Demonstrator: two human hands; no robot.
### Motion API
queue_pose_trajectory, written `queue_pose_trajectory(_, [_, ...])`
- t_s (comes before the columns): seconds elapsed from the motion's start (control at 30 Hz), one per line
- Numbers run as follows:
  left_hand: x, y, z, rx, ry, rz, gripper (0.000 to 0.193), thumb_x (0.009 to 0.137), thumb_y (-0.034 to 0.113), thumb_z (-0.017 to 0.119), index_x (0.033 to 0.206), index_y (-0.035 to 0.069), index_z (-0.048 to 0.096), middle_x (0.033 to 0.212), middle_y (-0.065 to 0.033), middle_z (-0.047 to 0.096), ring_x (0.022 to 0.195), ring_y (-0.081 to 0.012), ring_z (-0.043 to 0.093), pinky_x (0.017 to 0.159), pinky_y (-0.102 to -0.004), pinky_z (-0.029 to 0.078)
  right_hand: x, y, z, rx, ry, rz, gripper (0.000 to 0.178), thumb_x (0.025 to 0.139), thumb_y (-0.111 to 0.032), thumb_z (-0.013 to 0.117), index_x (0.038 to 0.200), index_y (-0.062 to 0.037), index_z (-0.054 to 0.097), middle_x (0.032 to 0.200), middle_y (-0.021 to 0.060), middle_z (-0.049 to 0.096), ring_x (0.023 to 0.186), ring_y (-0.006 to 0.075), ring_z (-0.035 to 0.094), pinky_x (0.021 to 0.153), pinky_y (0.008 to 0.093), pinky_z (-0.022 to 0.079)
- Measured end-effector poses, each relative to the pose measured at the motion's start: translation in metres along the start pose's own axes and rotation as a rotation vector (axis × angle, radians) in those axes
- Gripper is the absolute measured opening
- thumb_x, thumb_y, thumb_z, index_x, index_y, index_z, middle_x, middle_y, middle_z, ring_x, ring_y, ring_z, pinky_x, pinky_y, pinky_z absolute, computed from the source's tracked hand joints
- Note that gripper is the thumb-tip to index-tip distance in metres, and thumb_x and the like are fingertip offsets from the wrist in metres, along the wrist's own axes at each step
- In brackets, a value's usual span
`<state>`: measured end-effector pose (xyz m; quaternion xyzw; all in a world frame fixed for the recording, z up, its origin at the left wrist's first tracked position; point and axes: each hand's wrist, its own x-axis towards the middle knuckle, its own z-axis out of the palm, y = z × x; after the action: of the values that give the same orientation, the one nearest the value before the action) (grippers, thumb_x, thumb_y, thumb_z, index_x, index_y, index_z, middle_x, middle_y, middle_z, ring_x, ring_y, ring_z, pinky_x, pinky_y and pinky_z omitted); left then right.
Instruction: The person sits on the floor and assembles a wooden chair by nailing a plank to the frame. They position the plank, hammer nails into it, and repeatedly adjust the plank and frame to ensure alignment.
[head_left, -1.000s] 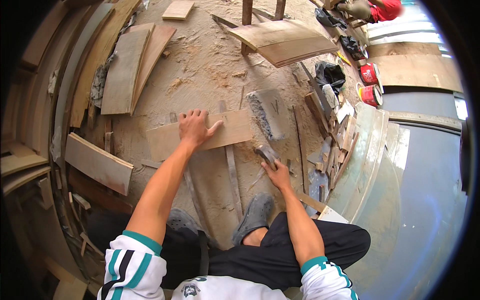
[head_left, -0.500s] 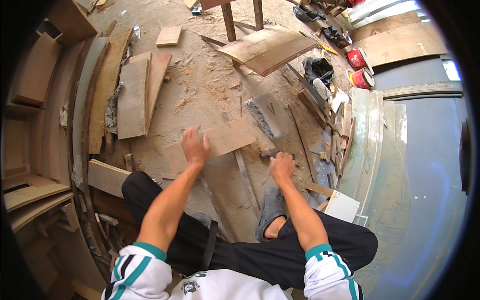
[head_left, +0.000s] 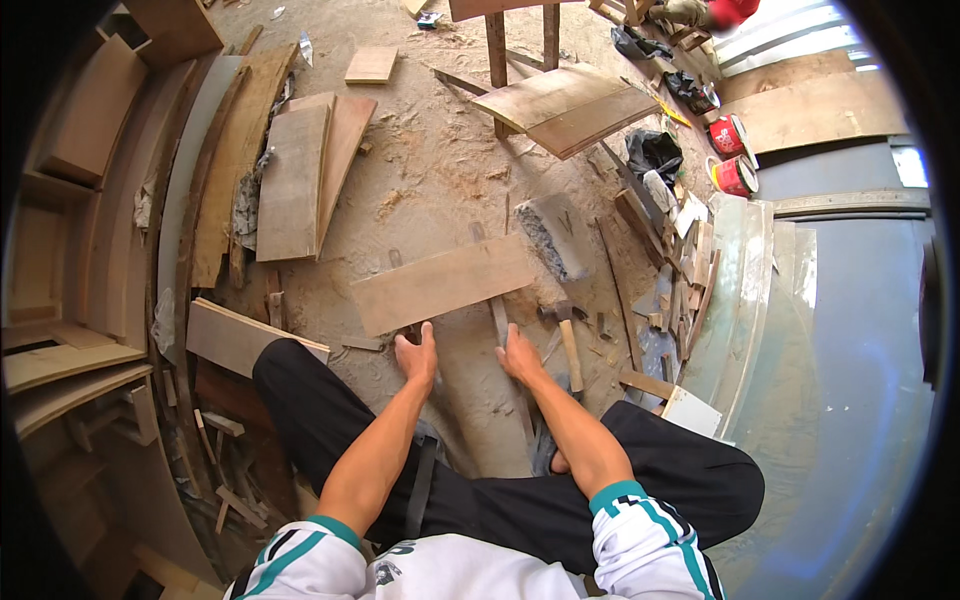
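A thin rectangular plywood board (head_left: 445, 283) lies across two narrow strips that run away from me on the dusty floor. Just below its near left edge, my left hand (head_left: 416, 355) is closed round the left strip (head_left: 408, 333), its thumb pointing up. My right hand (head_left: 520, 355) grips the right strip (head_left: 499, 316), a little below the board's near edge. To the right of that hand a hammer (head_left: 571, 355) rests on the floor, wooden handle toward me and dark head away. Curled fingers partly hide both strips.
A concrete block (head_left: 560, 237) lies beyond the hammer. Plywood panels (head_left: 292, 185) stand at left, near a wooden cabinet (head_left: 85, 120). Offcuts (head_left: 690, 270) are piled at right beside a glass sheet (head_left: 740, 300). A low wooden stand (head_left: 570, 105) and red cans (head_left: 735, 175) are farther off.
My left hand has come off the board's top and down to its near edge. My right hand has let go of the hammer, leaving it on the floor, and moved left to the strip.
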<state>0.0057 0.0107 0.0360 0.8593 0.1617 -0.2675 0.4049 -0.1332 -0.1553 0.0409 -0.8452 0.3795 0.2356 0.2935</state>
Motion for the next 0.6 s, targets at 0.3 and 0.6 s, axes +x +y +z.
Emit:
queue_pose_trajectory(0.3, [0.015,0.009,0.001,-0.065,-0.034,-0.067,0.054,0.085,0.025,0.067,0.126,-0.006,0.051,0.118,-0.0318,0.061,0.113,-0.0459,0.057,0.093,-0.0500,0.045,-0.012,-0.017,0.012,0.311,0.368,-0.183,0.055,0.091,-0.016,0.058,0.136,0.0036,0.036,0.124,0.0348,0.052,0.113,0.0513,0.053,0.094,0.0528,0.046])
queue_pose_trajectory(0.6, [0.043,0.130,-0.092,-0.391,0.261,0.556,0.056,0.091,0.015,0.064,0.138,-0.005,0.041,0.127,-0.0253,0.058,0.118,-0.0393,0.056,0.100,-0.0418,0.041,0.017,-0.152,-0.122,0.311,0.635,-0.572,0.046,0.089,-0.014,0.062,0.129,0.0028,0.046,0.117,0.0303,0.057,0.110,0.0469,0.057,0.095,0.0486,0.046])
